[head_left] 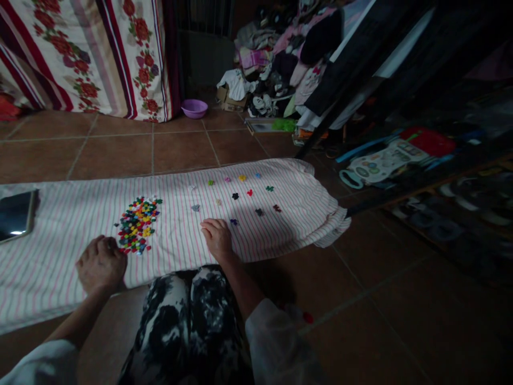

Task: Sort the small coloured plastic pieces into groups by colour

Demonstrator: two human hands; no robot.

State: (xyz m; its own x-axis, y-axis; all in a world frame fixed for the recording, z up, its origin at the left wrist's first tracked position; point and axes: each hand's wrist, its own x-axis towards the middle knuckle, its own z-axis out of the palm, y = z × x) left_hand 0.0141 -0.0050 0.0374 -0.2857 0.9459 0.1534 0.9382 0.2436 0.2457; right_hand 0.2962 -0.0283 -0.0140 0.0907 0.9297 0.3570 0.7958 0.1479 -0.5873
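A loose pile of small multicoloured pieces (138,224) lies on the striped cloth (176,235). At the pile's lower left, my left hand (102,262) rests on the cloth, closed, its fingers curled under. Whatever it may hold is hidden. To the right of the pile my right hand (217,239) is closed, fingers together, near a dark blue group (233,222) and a grey group (195,208). Its palm side is hidden. Several small single-colour groups lie spread out beyond it, among them yellow (242,178), red (249,192), black (235,196) and green (270,188).
A phone (16,215) lies at the cloth's left end. Beyond are a floral curtain (108,59), a purple basin (194,109) and heaped clothes (276,64). At the right stand a dark slanted frame (360,53) and a toy panel (388,160). My knees touch the near side.
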